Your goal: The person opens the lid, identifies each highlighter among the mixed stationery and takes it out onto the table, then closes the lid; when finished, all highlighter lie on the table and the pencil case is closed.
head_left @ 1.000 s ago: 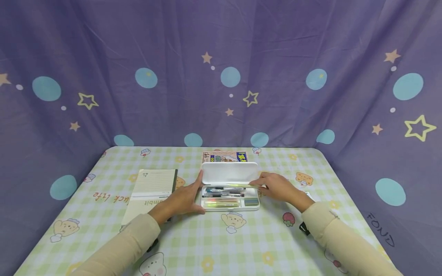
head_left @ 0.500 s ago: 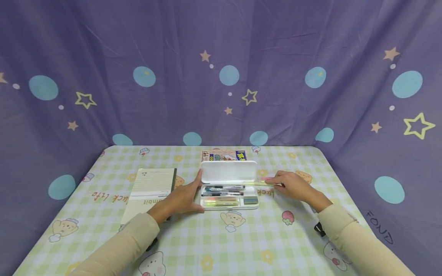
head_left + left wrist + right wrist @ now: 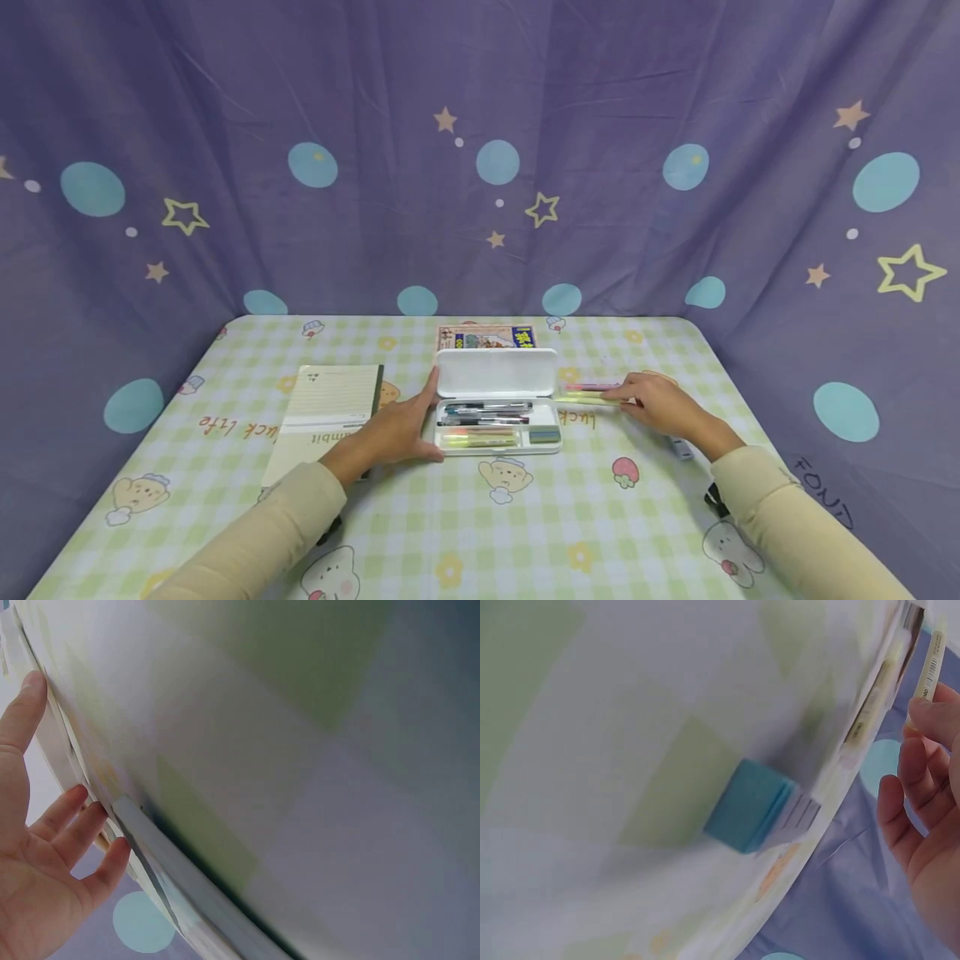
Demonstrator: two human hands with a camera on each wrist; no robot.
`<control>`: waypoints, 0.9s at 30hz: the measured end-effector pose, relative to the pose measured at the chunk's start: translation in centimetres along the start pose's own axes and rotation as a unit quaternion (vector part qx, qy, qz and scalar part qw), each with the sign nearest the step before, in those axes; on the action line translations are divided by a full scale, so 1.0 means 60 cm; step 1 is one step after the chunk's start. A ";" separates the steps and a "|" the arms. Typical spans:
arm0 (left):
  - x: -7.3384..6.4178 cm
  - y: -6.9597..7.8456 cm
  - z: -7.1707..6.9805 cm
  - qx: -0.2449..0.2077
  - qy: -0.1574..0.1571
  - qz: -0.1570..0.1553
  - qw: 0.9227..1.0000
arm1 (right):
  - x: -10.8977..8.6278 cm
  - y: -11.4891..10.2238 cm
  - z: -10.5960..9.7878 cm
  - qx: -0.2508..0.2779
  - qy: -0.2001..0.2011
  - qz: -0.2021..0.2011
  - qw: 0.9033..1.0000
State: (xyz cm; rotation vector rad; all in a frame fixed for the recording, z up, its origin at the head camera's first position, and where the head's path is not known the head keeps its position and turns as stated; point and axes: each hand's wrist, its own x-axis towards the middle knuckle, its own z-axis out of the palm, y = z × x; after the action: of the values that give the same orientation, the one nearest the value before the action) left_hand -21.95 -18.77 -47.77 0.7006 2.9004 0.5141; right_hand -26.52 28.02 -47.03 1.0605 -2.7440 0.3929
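Observation:
An open white pencil case [image 3: 498, 450] lies in mid-table in the head view, its lid [image 3: 497, 373] raised at the back. Inside are several dark-tipped pens [image 3: 487, 421], yellow and orange highlighters [image 3: 480, 437] and a grey-blue block [image 3: 544, 434]. My left hand [image 3: 401, 429] rests against the case's left end, fingers and thumb spread. To the right of the case, my right hand [image 3: 656, 404] pinches a yellow highlighter [image 3: 930, 667] by one end between thumb and fingers. A pink highlighter [image 3: 588, 387] lies right behind it.
A lined notebook [image 3: 330, 408] lies left of the case, partly under my left forearm. A colourful booklet [image 3: 487, 337] sits behind the lid. A small blue and white block [image 3: 750, 806] rests on the table below my right wrist. A purple curtain [image 3: 480, 250] hangs behind the table.
My right hand has moved right, away from the case, carrying the yellow highlighter out past the case's right end. The pink highlighter has come into view. My left hand stays put.

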 end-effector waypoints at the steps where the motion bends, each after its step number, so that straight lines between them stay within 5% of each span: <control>1: 0.000 -0.001 0.001 0.000 0.000 0.001 1.000 | -0.001 0.004 0.001 -0.001 0.000 -0.003 1.000; 27: -0.002 0.002 -0.001 0.002 0.003 0.010 1.000 | 0.001 0.031 0.018 -0.001 -0.030 0.042 0.999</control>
State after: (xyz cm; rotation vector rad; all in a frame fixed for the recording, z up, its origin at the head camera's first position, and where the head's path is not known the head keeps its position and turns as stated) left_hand -21.81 -18.74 -47.67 0.7316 2.9030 0.5131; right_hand -27.88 29.01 -48.36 0.9739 -2.8490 0.3770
